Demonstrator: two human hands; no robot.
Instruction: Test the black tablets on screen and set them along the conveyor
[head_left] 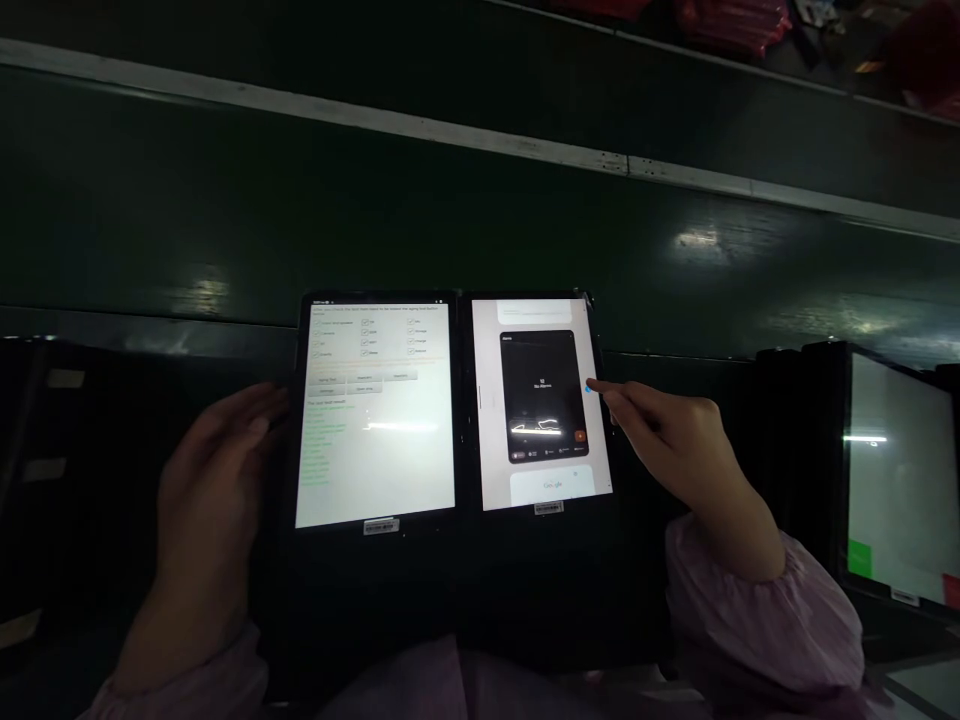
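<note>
Two lit tablets lie side by side in front of me. The left tablet (375,450) shows a pale page with checkboxes, grey buttons and lines of green text. On the right tablet (491,430), a dark "No Alarms" card sits between lighter cards. My right hand (667,430) reaches in from the right, its index finger stretched to the right edge of that screen beside a small blue mark; the other fingers are bent. Beside the left tablet's left edge is my left hand (217,470), fingers extended and partly in shadow; whether it touches the tablet is unclear. Neither hand visibly holds anything.
Another lit screen (900,450) with green and red corner patches stands at the far right. Dark stacked items with pale labels (66,378) are at the left. A metal rail (375,115) crosses behind the tablets, with red wrapped items (735,25) beyond.
</note>
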